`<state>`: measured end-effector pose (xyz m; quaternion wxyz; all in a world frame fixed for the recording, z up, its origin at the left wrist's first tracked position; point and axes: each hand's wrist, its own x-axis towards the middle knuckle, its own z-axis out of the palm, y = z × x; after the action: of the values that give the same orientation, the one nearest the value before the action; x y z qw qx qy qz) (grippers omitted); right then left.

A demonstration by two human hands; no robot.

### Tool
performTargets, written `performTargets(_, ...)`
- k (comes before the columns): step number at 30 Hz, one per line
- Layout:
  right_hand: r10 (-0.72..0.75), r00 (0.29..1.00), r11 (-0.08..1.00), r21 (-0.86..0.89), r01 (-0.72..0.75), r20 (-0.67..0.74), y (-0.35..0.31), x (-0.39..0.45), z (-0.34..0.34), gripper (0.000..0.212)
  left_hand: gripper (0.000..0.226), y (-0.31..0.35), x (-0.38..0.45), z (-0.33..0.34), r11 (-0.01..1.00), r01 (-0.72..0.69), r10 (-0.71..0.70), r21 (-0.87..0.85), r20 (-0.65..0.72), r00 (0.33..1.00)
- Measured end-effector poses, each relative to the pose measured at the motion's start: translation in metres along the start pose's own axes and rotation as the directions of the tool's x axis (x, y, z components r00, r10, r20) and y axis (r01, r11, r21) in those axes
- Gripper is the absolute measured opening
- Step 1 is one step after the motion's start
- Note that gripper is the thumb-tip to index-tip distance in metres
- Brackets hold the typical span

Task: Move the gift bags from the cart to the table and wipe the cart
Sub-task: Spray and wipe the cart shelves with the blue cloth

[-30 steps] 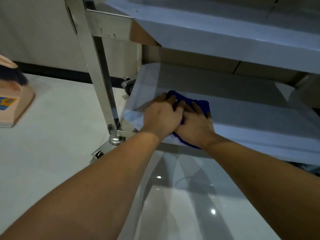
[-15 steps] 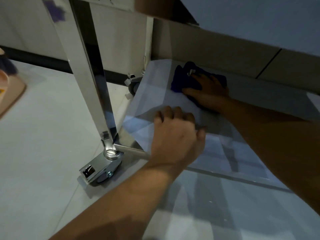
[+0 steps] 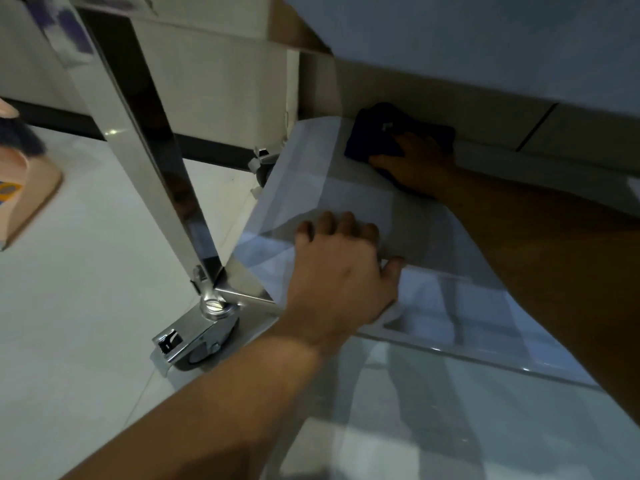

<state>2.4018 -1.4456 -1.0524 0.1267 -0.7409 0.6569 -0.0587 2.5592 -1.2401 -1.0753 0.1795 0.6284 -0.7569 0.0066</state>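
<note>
Cart (image 3: 145, 174): steel frame, bottom shelf (image 3: 346, 202) low over the tiled floor (image 3: 86, 306), caster (image 3: 199, 337) at the near corner. Left hand (image 3: 341, 275): fingers loosely spread, resting flat on the shelf's front edge. Right hand (image 3: 419, 164): flat, pressing a blue cloth (image 3: 372, 140) onto the shelf's far side by the wall.

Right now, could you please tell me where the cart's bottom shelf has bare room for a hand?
Bare steel shelf lies between the left hand at the front edge and the right hand on the dark blue cloth. The back left corner is crowded.
</note>
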Motion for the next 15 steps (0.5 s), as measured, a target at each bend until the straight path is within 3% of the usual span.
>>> performTargets(4, -0.004, 0.999, 0.998, 0.063, 0.001, 0.043, 0.003, -0.049, -0.001, 0.080, 0.054, 0.002, 0.001, 0.002, 1.000, -0.001, 0.001, 0.007, -0.043, 0.999)
performTargets(7, -0.007, 1.000, 0.998, 0.068, 0.007, -0.003, 0.005, -0.107, 0.003, 0.075, 0.051, 0.000, 0.003, 0.000, 1.000, 0.005, -0.006, -0.021, -0.046, 0.999)
performTargets(15, 0.071, 0.996, 0.997, 0.008, -0.070, -0.059, 0.024, -0.255, 0.002, 0.069, 0.040, 0.009, 0.000, -0.006, 0.999, 0.048, -0.049, 0.013, 0.066, 0.997)
